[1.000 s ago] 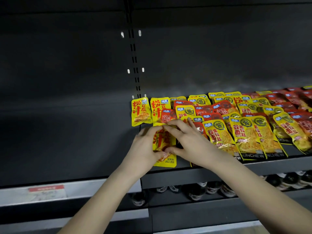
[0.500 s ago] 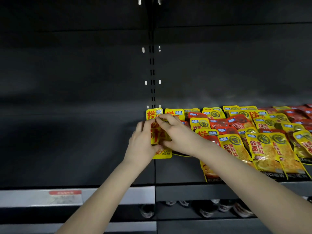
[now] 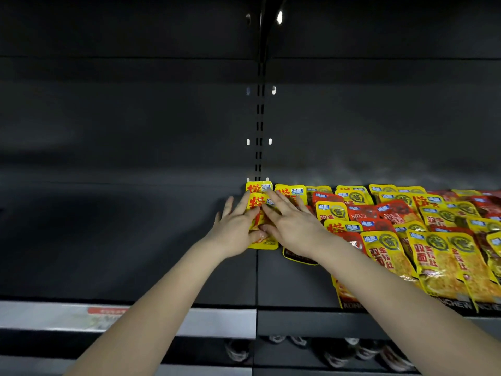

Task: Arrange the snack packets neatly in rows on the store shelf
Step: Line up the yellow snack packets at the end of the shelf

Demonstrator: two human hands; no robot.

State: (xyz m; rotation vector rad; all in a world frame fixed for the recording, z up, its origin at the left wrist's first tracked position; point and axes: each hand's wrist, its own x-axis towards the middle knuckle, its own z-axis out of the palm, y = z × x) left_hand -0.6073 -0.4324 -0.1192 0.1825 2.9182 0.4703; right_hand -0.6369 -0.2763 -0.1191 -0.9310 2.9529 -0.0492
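Left hand [image 3: 235, 229] and right hand [image 3: 294, 226], fingers straight and spread, press packet [image 3: 265, 242] flat on shelf [image 3: 162, 240]; likely light, limp, slick, so best taken by its edges.

- On the big yellow packets [image 3: 390, 267] at the right I read 双面金钱肚, with 酱 in a round badge [image 3: 386, 241] above.
- Their black bottom strip [image 3: 458, 305] shows "NCHEW", probably KONCHEW.
- The red shelf label [image 3: 108, 311] is too blurred for me.
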